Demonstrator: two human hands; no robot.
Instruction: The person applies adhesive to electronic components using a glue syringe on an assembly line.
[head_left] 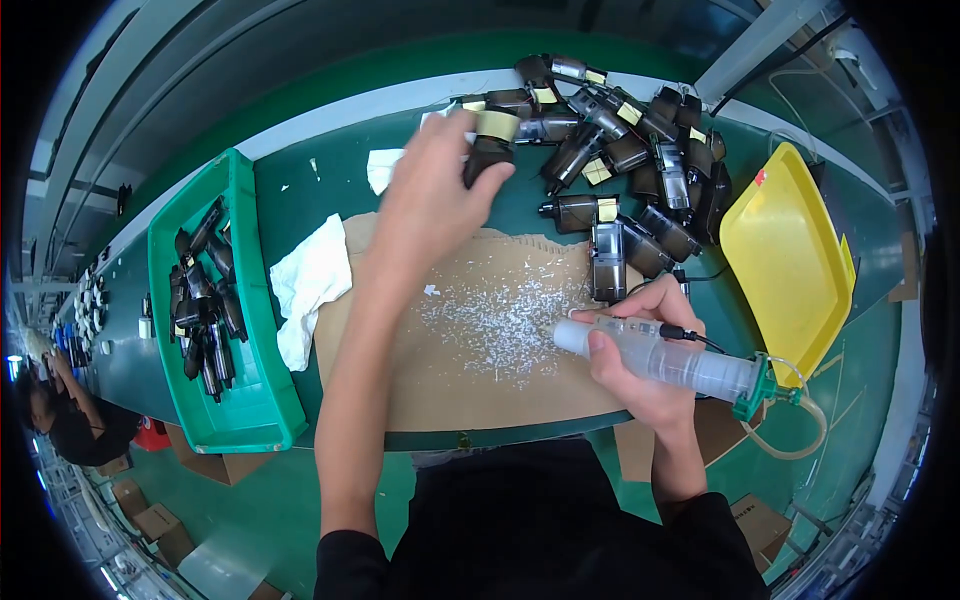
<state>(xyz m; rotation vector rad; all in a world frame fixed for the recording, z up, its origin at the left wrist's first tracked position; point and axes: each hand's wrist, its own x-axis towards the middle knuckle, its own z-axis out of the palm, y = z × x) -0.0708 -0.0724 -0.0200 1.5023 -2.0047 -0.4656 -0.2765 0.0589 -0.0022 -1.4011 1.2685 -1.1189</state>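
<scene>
Left hand (432, 185) clasped around a dark motor part (487, 150) near the far edge of the green bench (330, 190), beside a pile of like parts (630, 150), right hand (640, 350) gripping a translucent syringe dispenser (670, 362) over the cardboard sheet (470, 340) at the near edge, green bin (255, 400) left, yellow tray (790, 260) right

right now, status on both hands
Left hand gripping dark part at pile's edge. Right hand holding clear syringe dispenser over cardboard mat. Nothing between them.

Cardboard sheet (450, 390) lies centre on the bench (330, 170). Bin (255, 400) of parts stands left of it, cloth (310, 285) between them. Pile of parts (630, 150) lies behind the sheet; tray (790, 265) right.
</scene>
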